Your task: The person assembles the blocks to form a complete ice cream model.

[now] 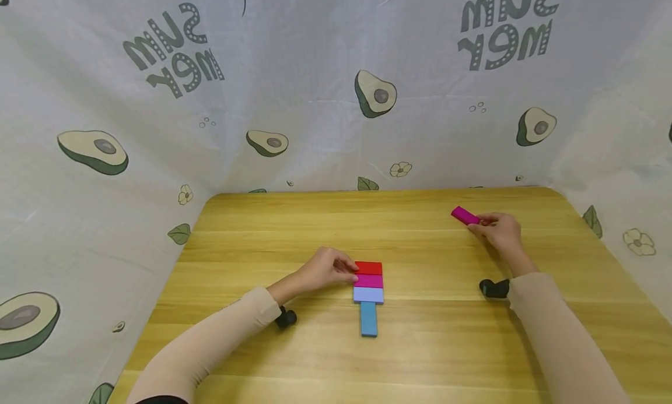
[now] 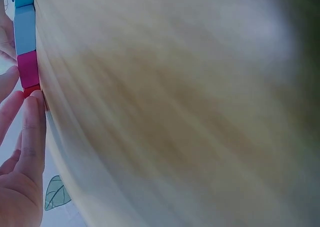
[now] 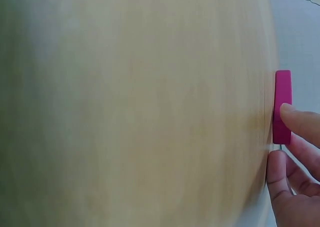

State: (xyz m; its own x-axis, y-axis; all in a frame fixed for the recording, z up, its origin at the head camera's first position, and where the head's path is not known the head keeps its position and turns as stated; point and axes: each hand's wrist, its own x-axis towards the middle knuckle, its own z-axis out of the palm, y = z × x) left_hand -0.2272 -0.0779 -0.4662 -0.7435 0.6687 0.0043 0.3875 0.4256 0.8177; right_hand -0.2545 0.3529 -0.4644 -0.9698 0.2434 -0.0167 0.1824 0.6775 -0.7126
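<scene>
A column of flat blocks lies on the table in the head view: a red block (image 1: 370,268) at the far end, a magenta block (image 1: 370,281), a lavender block (image 1: 368,294), and a blue block (image 1: 368,319) set lengthwise nearest me. My left hand (image 1: 324,269) rests at the column's left side, fingertips touching the left ends of the red and magenta blocks. Far to the right, my right hand (image 1: 502,232) pinches another magenta block (image 1: 464,215) by one end. The right wrist view shows the thumb on that block (image 3: 283,89), which is at or just over the tabletop.
The wooden table (image 1: 273,223) reaches back to a white curtain (image 1: 315,60) printed with avocados, which also hangs along both sides. Small black devices (image 1: 286,318) sit at both wrists.
</scene>
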